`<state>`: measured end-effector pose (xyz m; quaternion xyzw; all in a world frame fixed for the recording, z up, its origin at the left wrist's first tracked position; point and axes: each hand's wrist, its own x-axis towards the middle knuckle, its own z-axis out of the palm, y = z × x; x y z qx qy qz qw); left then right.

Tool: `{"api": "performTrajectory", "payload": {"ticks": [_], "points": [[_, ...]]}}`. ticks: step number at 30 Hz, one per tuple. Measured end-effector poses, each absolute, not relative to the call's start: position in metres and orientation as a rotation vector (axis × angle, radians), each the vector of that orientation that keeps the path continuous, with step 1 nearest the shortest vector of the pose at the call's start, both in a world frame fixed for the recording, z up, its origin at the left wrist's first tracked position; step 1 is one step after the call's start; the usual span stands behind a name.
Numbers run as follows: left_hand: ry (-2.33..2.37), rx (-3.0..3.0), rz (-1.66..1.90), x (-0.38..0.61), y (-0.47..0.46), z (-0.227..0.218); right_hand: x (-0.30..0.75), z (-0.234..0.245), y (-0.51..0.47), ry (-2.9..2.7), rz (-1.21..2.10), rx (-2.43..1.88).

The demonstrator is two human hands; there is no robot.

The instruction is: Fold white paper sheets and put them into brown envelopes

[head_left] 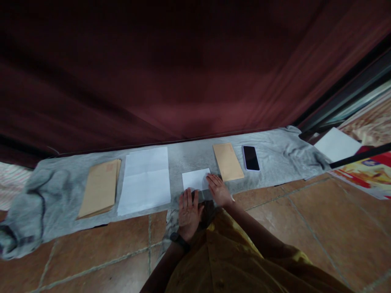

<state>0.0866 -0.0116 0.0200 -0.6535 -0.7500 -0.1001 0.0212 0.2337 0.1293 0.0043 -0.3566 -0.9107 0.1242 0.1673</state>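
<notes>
A folded white sheet of paper (195, 179) lies on a grey cloth (189, 158) spread over the floor. My left hand (188, 211) rests flat with fingers stretched out at the sheet's near left corner. My right hand (217, 189) lies flat on the sheet's near right edge, fingers extended. Right of it sits a single brown envelope (227, 161), and beyond that a black phone (251, 158). To the left lie a stack of white paper (146, 179) and a pile of brown envelopes (100, 188).
A dark red curtain (183, 73) hangs behind the cloth. Terracotta floor tiles (305, 219) extend in front. At the right are a white sheet (336, 144), a dark bar (360, 156) and colourful printed material (369, 175).
</notes>
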Motion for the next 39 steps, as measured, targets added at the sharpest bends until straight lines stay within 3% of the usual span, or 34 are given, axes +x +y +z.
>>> {"api": "performTrajectory", "payload": {"ticks": [6, 39], "points": [[-2.313, -2.122, -0.359, 0.089, -0.008, 0.016, 0.228, 0.011, 0.086, -2.668, 0.412, -0.806], [-2.226, -2.251, -0.288, 0.11, 0.009, 0.02, 0.262, 0.008, 0.083, -2.663, 0.299, -0.951]]}}
